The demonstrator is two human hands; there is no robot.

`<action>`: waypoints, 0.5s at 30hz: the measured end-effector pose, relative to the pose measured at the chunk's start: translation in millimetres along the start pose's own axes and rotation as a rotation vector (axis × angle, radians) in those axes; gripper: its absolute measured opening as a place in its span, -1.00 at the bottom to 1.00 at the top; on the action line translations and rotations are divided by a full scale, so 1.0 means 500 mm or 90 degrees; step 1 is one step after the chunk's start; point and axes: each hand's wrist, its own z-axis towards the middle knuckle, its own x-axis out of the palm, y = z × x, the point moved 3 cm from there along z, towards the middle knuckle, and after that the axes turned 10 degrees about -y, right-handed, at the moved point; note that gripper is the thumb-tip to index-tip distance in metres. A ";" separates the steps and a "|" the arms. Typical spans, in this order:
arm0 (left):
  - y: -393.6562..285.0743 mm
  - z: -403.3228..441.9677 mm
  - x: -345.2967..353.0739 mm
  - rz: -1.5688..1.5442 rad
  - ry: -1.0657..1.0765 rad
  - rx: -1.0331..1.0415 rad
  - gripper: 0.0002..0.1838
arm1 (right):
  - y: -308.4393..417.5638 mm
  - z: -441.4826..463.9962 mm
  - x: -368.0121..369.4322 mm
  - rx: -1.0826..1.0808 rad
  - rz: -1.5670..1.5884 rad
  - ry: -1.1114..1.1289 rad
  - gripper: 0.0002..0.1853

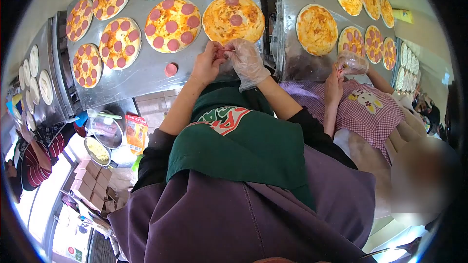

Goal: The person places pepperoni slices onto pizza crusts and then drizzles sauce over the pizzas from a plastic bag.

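Note:
My left hand (pixel 211 63) is bare, its fingers pinched around pink sausage slices. Beside it, my right hand (pixel 245 61) wears a clear plastic glove, and its fingertips close on the same slices. Both hands meet at the near edge of a pizza (pixel 243 27) spread with orange sauce and cheese, which carries two sausage slices near its upper middle. To the left lies a pizza (pixel 163 30) with several slices around it. A small pile of sausage slices (pixel 170 69) sits on the metal table (pixel 131 80) left of my left hand.
More sausage-topped pizzas (pixel 119 44) cover the table. At right, a co-worker's hands (pixel 343 70) work near a second metal table (pixel 297 65) with pizzas. Below left are pots (pixel 105 134), an orange packet (pixel 136 131) and stacked boxes (pixel 90 182). Another person (pixel 41 153) stands far left.

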 end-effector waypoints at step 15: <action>0.009 -0.002 0.003 0.025 0.017 -0.015 -0.61 | -0.008 -0.023 0.012 0.098 0.143 -0.033 -0.79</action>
